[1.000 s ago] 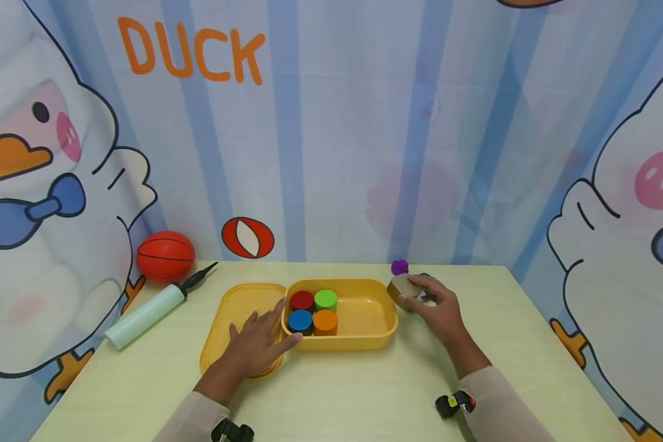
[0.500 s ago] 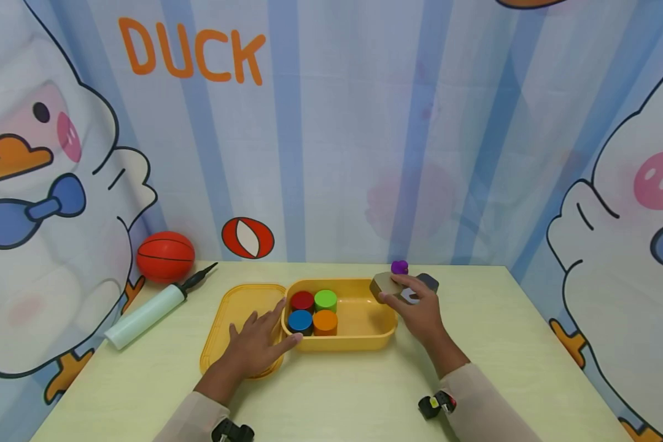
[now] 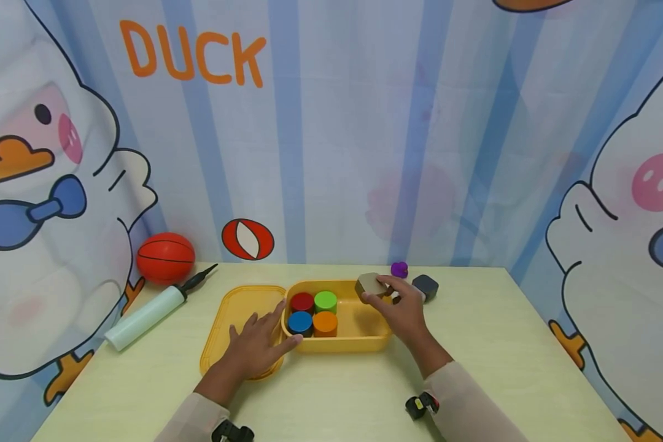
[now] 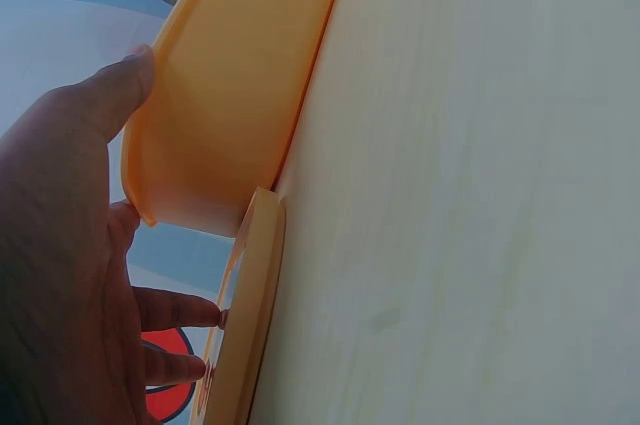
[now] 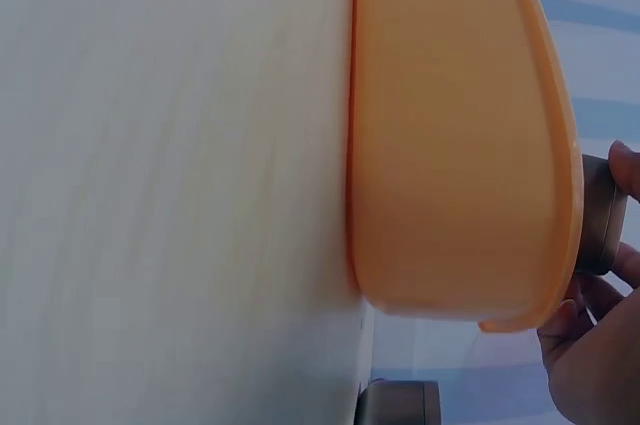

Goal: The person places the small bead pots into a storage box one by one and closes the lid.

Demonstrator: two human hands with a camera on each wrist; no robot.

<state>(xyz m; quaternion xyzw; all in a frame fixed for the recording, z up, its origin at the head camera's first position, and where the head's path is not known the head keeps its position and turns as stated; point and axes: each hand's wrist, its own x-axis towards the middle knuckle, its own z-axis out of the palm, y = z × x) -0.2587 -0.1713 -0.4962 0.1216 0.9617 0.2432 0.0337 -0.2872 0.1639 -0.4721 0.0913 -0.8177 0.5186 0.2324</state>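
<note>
My right hand pinches a grey-brown, many-sided block above the right part of the yellow box. In the right wrist view that block shows just past the box's rim, with fingertips on it. Red, green, blue and orange round pieces stand together in the box's left end. My left hand lies with fingers spread over the yellow lid, its thumb and index finger at the box's left rim. In the left wrist view, two fingertips touch the lid.
A dark many-sided block sits right of the box, with a small purple object near the table's back edge. On the left are a red ball and a pale green hand pump. A printed curtain hangs behind.
My right hand has carried the grey-brown block leftward, from the box's right end to over its interior. The dark block behind that hand has come into sight. My left hand has stayed still.
</note>
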